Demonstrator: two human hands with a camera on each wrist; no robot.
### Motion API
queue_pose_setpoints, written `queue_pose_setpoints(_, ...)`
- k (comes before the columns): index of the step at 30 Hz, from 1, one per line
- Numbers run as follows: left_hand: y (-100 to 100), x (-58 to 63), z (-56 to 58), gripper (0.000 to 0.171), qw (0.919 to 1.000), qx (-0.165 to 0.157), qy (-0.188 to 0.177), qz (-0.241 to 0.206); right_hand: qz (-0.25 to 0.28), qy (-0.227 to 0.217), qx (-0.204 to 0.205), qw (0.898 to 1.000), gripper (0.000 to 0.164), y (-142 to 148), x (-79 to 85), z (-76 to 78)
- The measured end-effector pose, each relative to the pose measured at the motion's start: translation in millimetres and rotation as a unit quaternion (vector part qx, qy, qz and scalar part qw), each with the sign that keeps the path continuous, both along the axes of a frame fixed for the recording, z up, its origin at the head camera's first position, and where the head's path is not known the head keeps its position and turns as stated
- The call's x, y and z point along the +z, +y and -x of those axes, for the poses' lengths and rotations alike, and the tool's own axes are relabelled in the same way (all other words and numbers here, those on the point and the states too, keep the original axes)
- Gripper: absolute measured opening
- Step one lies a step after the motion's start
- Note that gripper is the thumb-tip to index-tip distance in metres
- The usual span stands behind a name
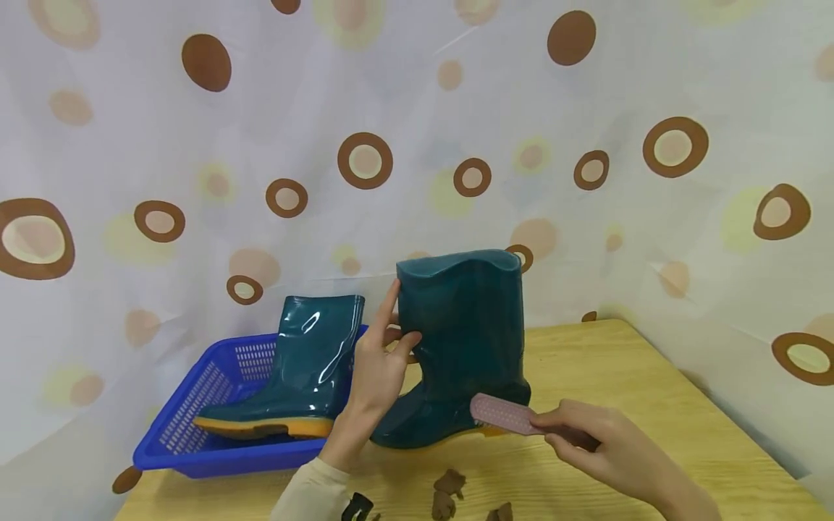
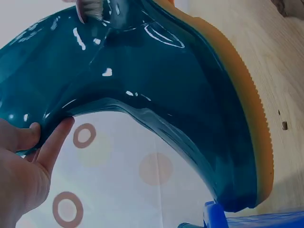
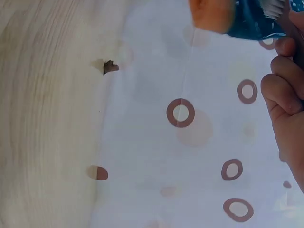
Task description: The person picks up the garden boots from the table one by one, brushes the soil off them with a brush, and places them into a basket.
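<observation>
A teal rubber boot with a yellow sole is held above the table, toe pointing left. My left hand pinches the front of its shaft between thumb and fingers. In my right hand is a pink scrubbing brush, gripped by its handle. The white bristles face the boot around its heel and ankle; whether they press on it I cannot tell. A second teal boot lies in the blue basket to the left.
Brown clumps and a small black object lie on the wooden table near its front. Behind the table hangs a white sheet with brown circles.
</observation>
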State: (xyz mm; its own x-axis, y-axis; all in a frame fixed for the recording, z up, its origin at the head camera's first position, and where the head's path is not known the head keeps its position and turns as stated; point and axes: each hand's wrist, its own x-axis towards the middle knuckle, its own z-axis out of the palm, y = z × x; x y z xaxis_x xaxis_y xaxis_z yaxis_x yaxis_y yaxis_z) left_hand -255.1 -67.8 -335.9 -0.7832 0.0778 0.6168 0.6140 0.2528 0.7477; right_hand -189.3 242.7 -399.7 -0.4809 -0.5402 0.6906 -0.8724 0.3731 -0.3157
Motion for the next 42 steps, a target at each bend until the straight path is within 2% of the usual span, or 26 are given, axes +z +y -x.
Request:
queue_pose_setpoints(3,-4.0,0.3,-2.8,0.081,0.9986,-0.002,-0.034,-0.039,0.021,0.024,0.000,0.999,0.055,5.9,-1.0,-0.8)
queue_pose_setpoints(6,-4.1,-1.4,-2.1,0.077,0.9968,-0.008,-0.043,-0.067,0.042,0.038,-0.007,0.998,0.057,10.4,-1.2,-2.6)
queue_pose_setpoints(10,0.7,-4.8,1.1,0.076,0.9964,-0.012,-0.032,-0.078,0.048,0.036,-0.027,0.998,0.057,12.8,-2.9,-5.1)
queue_pose_setpoints(19,21.1,-13.2,7.2,0.077,0.9975,-0.003,0.015,-0.069,0.056,0.051,-0.051,0.996,0.057,21.5,-12.9,-8.3)
queue_pose_setpoints(22,24.8,-9.0,6.9,0.076,0.9969,-0.001,0.031,-0.072,0.067,0.050,-0.057,0.995,0.056,26.6,-15.0,-9.8)
queue_pose_setpoints(25,22.3,1.8,2.4,0.077,0.9962,0.003,0.035,-0.079,0.080,0.048,-0.057,0.994,0.055,31.1,-15.2,-11.9)
queue_pose_setpoints(27,16.1,11.9,-2.5,0.078,0.9958,0.009,0.034,-0.084,0.088,0.054,-0.055,0.993,0.054,33.7,-13.2,-13.4)
queue_pose_setpoints(32,-17.1,34.8,-15.3,0.079,0.9963,0.033,0.037,-0.071,0.089,0.069,-0.056,0.992,0.051,32.5,-7.4,-15.2)
queue_pose_setpoints(37,-57.5,52.6,-27.4,0.080,0.9970,0.066,0.038,-0.009,0.078,0.083,-0.058,0.992,0.049,32.3,-3.7,-16.3)
queue_pose_setpoints(42,-101.0,63.4,-27.2,0.081,0.9929,0.101,0.015,0.061,0.069,0.095,-0.070,0.991,0.046,36.2,-1.1,-17.4)
